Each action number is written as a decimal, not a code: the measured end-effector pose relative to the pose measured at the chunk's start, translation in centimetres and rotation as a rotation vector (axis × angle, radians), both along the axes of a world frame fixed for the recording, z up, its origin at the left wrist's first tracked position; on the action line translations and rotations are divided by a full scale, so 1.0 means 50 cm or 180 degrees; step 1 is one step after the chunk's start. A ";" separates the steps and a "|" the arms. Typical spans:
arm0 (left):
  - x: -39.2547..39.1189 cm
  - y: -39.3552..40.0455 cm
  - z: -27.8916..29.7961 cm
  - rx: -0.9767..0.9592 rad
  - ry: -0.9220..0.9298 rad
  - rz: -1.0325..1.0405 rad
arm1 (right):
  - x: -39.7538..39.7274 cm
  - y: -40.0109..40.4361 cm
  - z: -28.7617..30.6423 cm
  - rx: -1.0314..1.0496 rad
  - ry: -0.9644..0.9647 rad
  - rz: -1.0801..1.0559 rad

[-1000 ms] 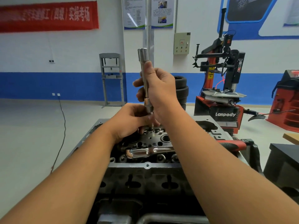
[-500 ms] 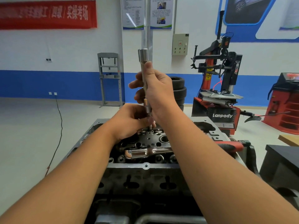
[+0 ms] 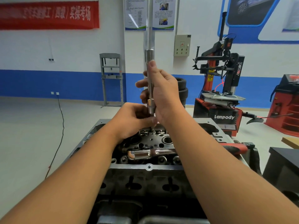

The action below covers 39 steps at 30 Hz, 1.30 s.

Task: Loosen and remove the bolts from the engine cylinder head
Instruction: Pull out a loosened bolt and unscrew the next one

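The dark engine cylinder head (image 3: 150,180) lies in front of me. My right hand (image 3: 163,92) grips a long chrome extension bar (image 3: 150,75) that stands upright over the head's far end, thumb pointing up along it. A small socket (image 3: 150,107) sits at the bar's lower end, over a bolt (image 3: 152,130) in the head. My left hand (image 3: 132,122) is curled just under the socket, its fingertips pinching at the bit end. A chrome ratchet handle (image 3: 145,153) lies loose across the head.
A red-handled tool (image 3: 234,147) rests on the stand at the right. A black bench (image 3: 284,165) stands at the right edge. A red tyre changer (image 3: 221,94), stacked tyres (image 3: 182,89) and a grey press frame (image 3: 111,78) are behind. A cable (image 3: 59,125) runs along the floor at left.
The bar stays upright over the same bolt. My right fingers have shifted slightly round it, and my left fingers stay at the socket end. The view has drifted a little.
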State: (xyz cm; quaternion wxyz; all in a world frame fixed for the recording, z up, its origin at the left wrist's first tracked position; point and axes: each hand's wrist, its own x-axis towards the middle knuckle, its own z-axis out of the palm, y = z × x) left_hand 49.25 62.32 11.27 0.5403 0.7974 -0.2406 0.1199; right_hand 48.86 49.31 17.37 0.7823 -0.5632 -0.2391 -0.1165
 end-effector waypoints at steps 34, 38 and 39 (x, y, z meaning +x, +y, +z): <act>-0.012 -0.004 0.007 -0.0087 0.0069 -0.0168 | -0.014 0.002 0.002 -0.0194 -0.0108 0.0010; -0.008 -0.005 0.006 0.0006 -0.0114 0.0319 | -0.015 0.000 -0.001 -0.0079 -0.0095 0.0089; -0.007 -0.004 0.007 0.0013 -0.0095 0.0293 | -0.015 0.000 0.000 -0.0082 -0.0082 0.0070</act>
